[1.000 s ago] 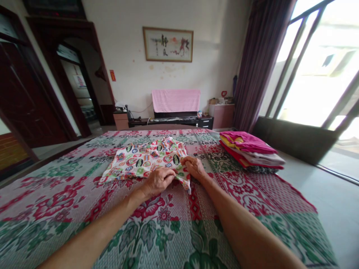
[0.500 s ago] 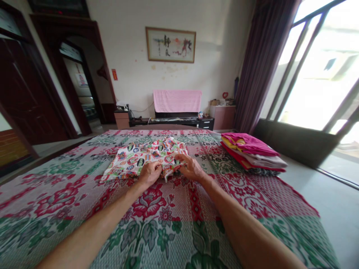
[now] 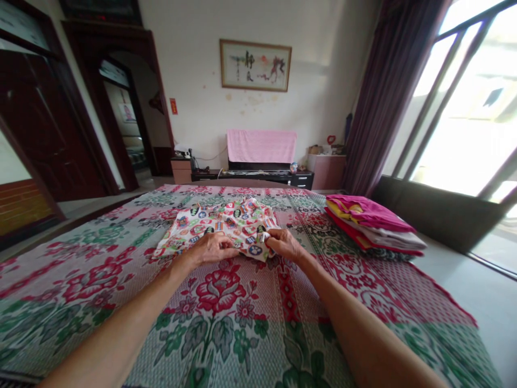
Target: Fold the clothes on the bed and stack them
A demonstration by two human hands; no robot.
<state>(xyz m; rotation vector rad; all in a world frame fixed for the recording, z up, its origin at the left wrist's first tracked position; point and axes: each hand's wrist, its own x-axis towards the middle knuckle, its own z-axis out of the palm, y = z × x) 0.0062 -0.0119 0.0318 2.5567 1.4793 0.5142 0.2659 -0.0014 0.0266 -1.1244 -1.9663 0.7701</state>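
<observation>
A white garment [image 3: 210,221] with a colourful cartoon print lies spread on the floral cover; its exact kind is unclear. At its near edge, my left hand [image 3: 214,248] has fingers curled and thumb close to them, closed on the hem. My right hand [image 3: 285,243] pinches a bunched bit of the same cloth at its near right corner. Between the two hands the near edge of the garment shows, slightly rumpled. Beneath it all spreads a red, green and white floral cover [image 3: 220,339].
To the right sits a stack of folded clothes [image 3: 369,221], pink on top with yellow, red and white below. Beyond the far edge stand a low black cabinet [image 3: 299,179] and a screen-shaped object under a pink cloth [image 3: 262,145]. A window [image 3: 456,108] is on the right.
My right hand has closed on the garment's near right corner, which now lies flatter and more spread. My left hand has turned lower along the near edge. The view has shifted slightly left.
</observation>
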